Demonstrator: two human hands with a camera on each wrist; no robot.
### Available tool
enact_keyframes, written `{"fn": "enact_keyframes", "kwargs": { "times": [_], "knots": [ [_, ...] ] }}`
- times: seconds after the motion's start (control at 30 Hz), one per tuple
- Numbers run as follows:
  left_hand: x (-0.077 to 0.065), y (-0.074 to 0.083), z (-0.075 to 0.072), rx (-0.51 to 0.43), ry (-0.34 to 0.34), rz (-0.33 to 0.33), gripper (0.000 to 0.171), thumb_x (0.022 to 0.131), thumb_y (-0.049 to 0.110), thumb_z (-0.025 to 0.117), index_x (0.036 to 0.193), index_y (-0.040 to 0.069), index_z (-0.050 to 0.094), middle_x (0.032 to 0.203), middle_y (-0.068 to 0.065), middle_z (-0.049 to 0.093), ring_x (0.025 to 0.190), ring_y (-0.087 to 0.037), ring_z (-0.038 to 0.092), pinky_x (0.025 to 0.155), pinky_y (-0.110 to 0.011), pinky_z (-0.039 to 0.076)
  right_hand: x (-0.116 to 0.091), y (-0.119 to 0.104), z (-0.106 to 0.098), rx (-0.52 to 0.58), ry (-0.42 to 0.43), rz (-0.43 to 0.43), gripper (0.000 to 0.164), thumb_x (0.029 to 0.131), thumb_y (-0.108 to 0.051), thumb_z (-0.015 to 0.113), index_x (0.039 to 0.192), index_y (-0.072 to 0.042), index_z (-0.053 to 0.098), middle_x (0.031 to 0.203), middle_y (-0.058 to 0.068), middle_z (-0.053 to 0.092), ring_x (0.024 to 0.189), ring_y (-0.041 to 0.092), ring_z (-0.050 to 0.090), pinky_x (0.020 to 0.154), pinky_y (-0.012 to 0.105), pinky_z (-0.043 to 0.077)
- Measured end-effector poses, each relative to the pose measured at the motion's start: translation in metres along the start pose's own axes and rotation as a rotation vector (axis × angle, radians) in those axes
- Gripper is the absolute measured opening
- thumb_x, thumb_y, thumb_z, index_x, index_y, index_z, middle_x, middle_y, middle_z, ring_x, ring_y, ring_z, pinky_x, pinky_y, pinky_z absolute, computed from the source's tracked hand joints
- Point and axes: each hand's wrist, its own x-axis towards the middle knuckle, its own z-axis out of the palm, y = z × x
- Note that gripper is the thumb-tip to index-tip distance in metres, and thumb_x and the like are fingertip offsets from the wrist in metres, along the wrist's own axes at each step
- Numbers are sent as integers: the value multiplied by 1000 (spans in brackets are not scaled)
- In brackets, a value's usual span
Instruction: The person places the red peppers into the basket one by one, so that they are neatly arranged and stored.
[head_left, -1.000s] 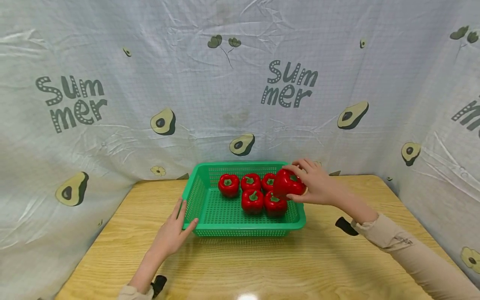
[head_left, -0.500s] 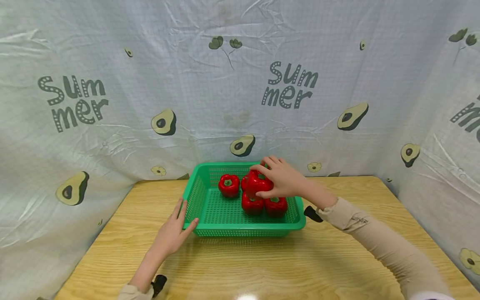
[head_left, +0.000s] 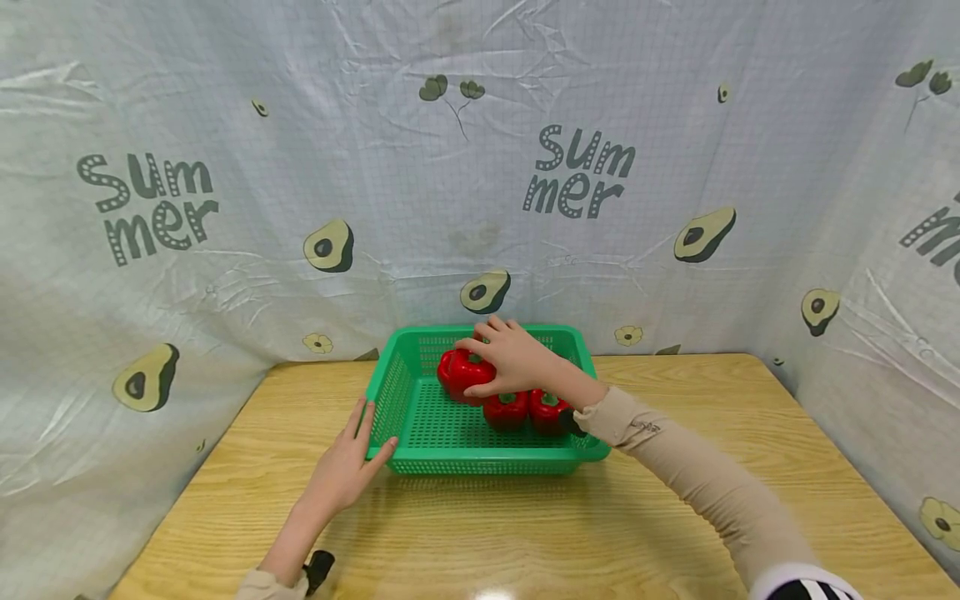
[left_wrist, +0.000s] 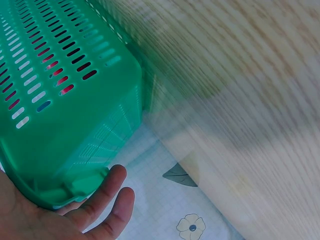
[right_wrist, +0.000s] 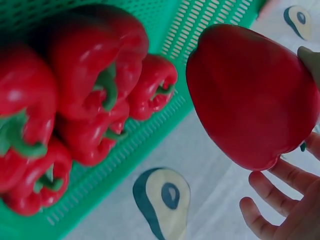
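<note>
A green slotted plastic basket (head_left: 495, 454) holds several red bell peppers with green stems, such as a front pepper (head_left: 505, 412) and the one to its right (head_left: 546, 411). My right hand (head_left: 517, 360) holds another red bell pepper (head_left: 468, 379) above the back left part of the basket, covering peppers behind it. The right wrist view shows this held pepper (right_wrist: 250, 100) raised clear of the grouped peppers (right_wrist: 85, 70). At the basket's front left corner, my left hand (head_left: 341, 467) rests with fingers mostly straight along the rim. The left wrist view shows its fingers (left_wrist: 112, 185) by the rim.
The basket stands on a wooden table (head_left: 480, 517). A pale cloth (head_left: 405, 192) printed with avocados and lettering hangs behind and at both sides. A black strap piece (head_left: 318, 571) sits at the left wrist.
My right hand has carried the held bell pepper leftward, from over the basket's right side to its back left. The left hand has stayed at the rim.
</note>
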Motion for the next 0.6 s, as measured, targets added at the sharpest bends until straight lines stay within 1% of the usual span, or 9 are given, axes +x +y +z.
{"fn": "enact_keyframes", "kwargs": {
  "times": [0.1,0.27,0.47,0.6],
  "knots": [
    [0,0,0,4,2,2,75,92,47,38,141,-5,15,148,-22,9,123,-46,34,87,-55,41,8,-5,9,-7,-27,5,62,75,-60,57,124,-22,50,100,0,50,88,17,37,70,30,34],
    [0,0,0,4,1,4,74,92,47,38,141,-4,16,148,-22,9,124,-46,34,88,-55,40,16,-13,23,-37,-92,1,63,76,-61,55,126,-23,48,110,2,50,94,18,38,75,32,36],
    [-1,0,1,-2,-4,0,75,92,47,38,141,-4,15,148,-22,9,123,-47,34,88,-56,40,20,-15,39,-62,-152,15,66,75,-61,56,128,-23,48,116,6,49,99,21,39,78,36,38],
    [-2,0,0,-4,-4,-1,74,92,47,39,141,-4,16,148,-22,9,123,-47,35,88,-56,40,21,-15,49,-34,-168,24,67,74,-60,59,128,-22,48,117,7,49,102,23,40,81,40,40]
  ]
}}
